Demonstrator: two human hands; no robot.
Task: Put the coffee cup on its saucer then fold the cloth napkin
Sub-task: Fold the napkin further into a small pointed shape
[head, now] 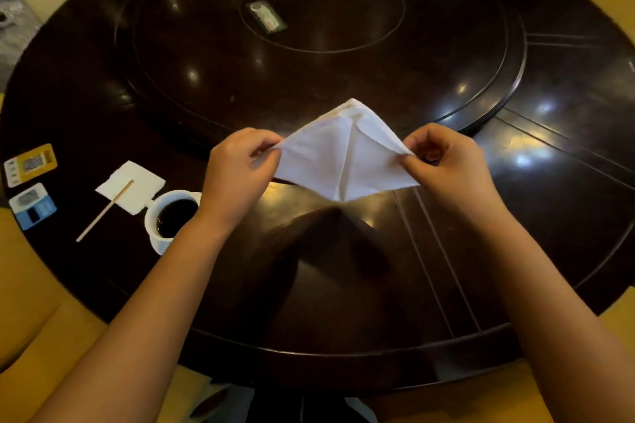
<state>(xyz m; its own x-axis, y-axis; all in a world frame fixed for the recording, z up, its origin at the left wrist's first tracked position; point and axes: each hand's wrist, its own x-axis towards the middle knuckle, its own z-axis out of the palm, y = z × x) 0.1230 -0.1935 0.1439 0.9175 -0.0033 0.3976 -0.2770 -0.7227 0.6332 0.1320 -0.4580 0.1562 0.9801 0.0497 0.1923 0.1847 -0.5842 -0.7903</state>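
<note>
Cloth napkin (343, 154) held in the air above the dark round table (343, 285), stretched between both hands: left hand (237, 172) pinches the left corner between thumb and curled fingers, right hand (446, 165) pinches the right corner likewise; judged light, limp and creasing readily, so best gripped at corners and laid flat to set each fold. Coffee cup (170, 216), full of dark liquid, sits just beside the left forearm and looks easy to spill; saucer under it not discernible. Near the cup: paper napkin (137, 187), wooden stirrer (103, 211), two small cards (31, 182) well left
</note>
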